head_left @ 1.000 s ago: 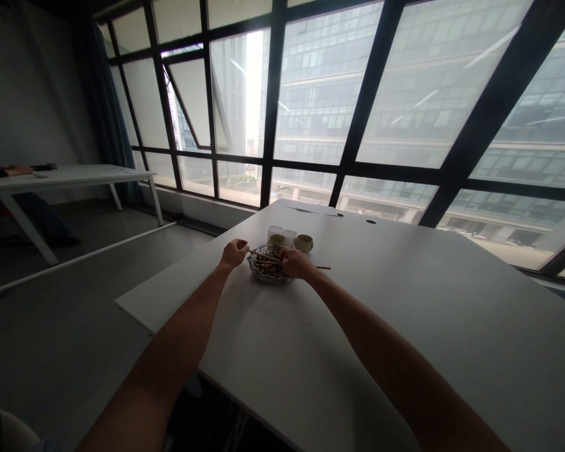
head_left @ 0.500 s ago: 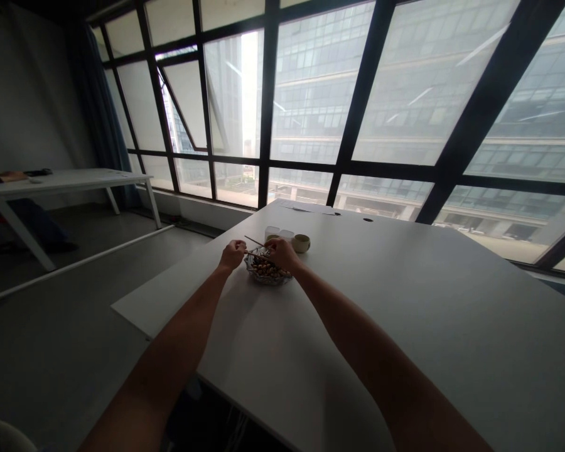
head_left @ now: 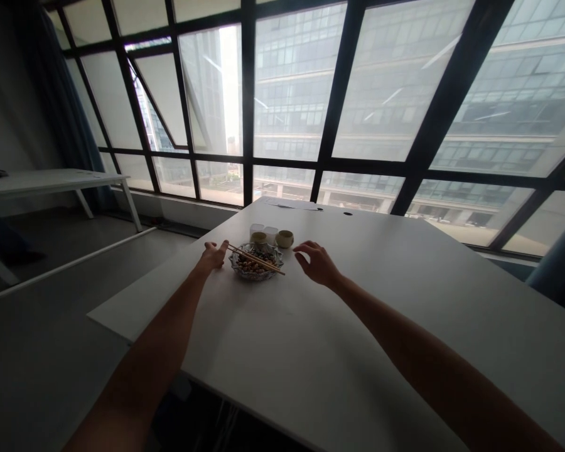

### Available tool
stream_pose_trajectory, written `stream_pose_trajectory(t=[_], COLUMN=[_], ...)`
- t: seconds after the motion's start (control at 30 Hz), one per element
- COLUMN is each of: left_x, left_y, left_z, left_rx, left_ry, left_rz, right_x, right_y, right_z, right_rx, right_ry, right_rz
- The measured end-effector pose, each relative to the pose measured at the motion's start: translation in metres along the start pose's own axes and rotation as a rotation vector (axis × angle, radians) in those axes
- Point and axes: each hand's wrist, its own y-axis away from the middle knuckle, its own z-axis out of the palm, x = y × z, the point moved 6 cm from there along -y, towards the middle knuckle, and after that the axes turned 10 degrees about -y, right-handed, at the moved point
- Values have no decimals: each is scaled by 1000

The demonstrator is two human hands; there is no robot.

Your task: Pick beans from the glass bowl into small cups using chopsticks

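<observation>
Wooden chopsticks (head_left: 255,258) lie across the rim of a clear cut-glass bowl (head_left: 255,263) filled with brown nuts, on the white table (head_left: 339,326). Left hand (head_left: 213,257) rests open just beside the bowl's left edge, fingers spread, holding nothing. Right hand (head_left: 316,262) hovers to the bowl's right, fingers loosely curled and empty, apart from the chopsticks. Behind the bowl stand small cups (head_left: 285,238) and two clear square containers (head_left: 263,233).

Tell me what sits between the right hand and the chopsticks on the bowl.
Nothing visible: only bare table lies between the open right hand and the chopsticks resting across the glass bowl.
</observation>
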Motion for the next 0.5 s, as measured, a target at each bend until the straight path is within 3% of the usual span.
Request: stream_pose_trajectory(t=[0.17,0.27,0.37,0.5], left_x=[12,18,20,25], left_y=[30,44,47,49], left_z=[-2,7,16,21], left_rx=[-150,-205,-181,-107], left_ry=[-253,-278,-303,-407], left_rz=[2,31,55,185], right_x=[71,109,135,146], right_y=[114,173,206,214], right_z=[-63,-94,-122,-132], right_rx=[-189,-250,-123,-41], right_ry=[280,366,374,376], right_rz=[225,344,447,490])
